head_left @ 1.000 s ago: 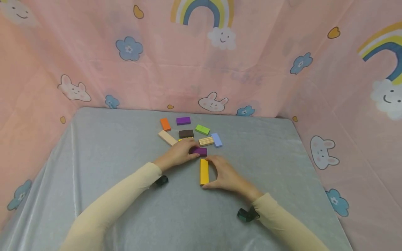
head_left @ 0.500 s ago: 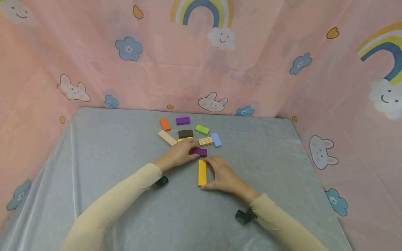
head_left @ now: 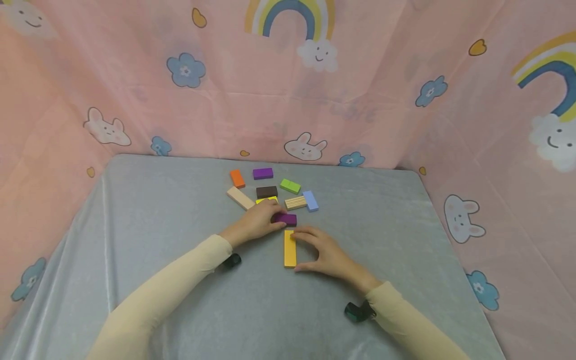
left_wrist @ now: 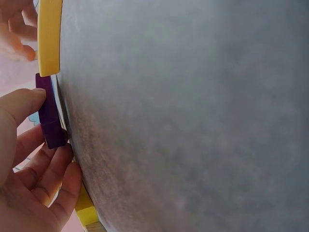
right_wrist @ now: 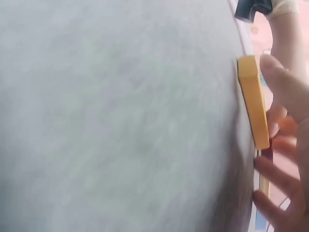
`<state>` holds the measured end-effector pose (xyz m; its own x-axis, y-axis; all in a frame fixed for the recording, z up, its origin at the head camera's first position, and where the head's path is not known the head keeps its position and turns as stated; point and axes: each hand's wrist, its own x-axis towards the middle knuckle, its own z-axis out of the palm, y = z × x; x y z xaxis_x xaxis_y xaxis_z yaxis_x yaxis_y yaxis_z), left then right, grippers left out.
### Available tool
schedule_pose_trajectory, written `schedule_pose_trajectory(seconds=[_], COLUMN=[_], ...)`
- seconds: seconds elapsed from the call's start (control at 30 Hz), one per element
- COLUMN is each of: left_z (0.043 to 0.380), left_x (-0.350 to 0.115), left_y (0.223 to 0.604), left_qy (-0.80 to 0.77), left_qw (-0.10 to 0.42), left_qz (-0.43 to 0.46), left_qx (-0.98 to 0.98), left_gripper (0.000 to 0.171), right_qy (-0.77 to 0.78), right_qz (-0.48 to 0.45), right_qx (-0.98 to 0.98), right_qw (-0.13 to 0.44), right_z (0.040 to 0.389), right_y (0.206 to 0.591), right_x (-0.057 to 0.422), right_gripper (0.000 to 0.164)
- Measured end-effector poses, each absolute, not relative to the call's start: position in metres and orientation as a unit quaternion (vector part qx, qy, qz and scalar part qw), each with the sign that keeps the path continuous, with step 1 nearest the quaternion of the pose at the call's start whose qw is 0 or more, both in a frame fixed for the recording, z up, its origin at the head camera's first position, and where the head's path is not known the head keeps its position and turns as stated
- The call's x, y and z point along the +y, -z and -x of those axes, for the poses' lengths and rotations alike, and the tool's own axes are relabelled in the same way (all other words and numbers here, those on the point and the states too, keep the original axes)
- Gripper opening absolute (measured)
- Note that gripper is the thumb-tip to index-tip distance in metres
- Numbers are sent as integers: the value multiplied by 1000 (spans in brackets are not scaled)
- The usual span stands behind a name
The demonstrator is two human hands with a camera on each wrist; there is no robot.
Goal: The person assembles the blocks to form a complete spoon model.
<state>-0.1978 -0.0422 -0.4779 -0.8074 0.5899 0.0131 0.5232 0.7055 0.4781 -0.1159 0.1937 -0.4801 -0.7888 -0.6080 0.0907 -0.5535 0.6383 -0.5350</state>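
Observation:
My left hand (head_left: 260, 220) pinches a dark purple block (head_left: 289, 220) between thumb and fingers; the left wrist view shows the thumb on the near face of this purple block (left_wrist: 47, 108) and the fingers behind it. Just in front of it, a long orange-yellow block (head_left: 290, 252) lies on the grey cloth, pointing toward me. Beside its right edge is my right hand (head_left: 328, 255), thumb and fingers spread, an index fingertip overlapping its far end. In the right wrist view the thumb stands off the near end of the yellow block (right_wrist: 253, 99).
Behind my left hand lie several blocks: beige (head_left: 240, 198), orange (head_left: 237, 178), purple (head_left: 263, 173), dark brown (head_left: 267, 192), green (head_left: 290, 186) and light blue (head_left: 310, 201). A ridged tan block (head_left: 295, 202) touches the blue one. A bright yellow block (head_left: 266, 200) is partly hidden.
The orange-yellow block shifted slightly left in my right hand, then stayed put as the thumb and fingers loosened and the hand drew back right. My left hand stays on the purple block.

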Motion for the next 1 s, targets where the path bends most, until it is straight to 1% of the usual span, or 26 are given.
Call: schedule_pose_trajectory(seconds=[0.1,0.2,0.37,0.57,1.0], left_z=[197,196,195,194,193], left_x=[-42,-42,-41,-40,-40], left_y=[477,477,477,475,477], left_qy=[-237,-235,-229,-237,-247], left_qw=[73,73,75,87,95], left_qz=[-302,-304,-308,-314,-337], left_qx=[920,920,920,915,904], left_gripper=[33,33,34,36,33], right_qy=[270,251,239,240,242], right_qz=[358,381,388,385,383], right_qx=[892,889,889,889,890], right_qw=[46,45,51,57,57], right_z=[114,113,111,112,112], right_y=[480,479,478,480,480], right_x=[200,204,206,207,207], right_gripper=[71,67,62,60,59])
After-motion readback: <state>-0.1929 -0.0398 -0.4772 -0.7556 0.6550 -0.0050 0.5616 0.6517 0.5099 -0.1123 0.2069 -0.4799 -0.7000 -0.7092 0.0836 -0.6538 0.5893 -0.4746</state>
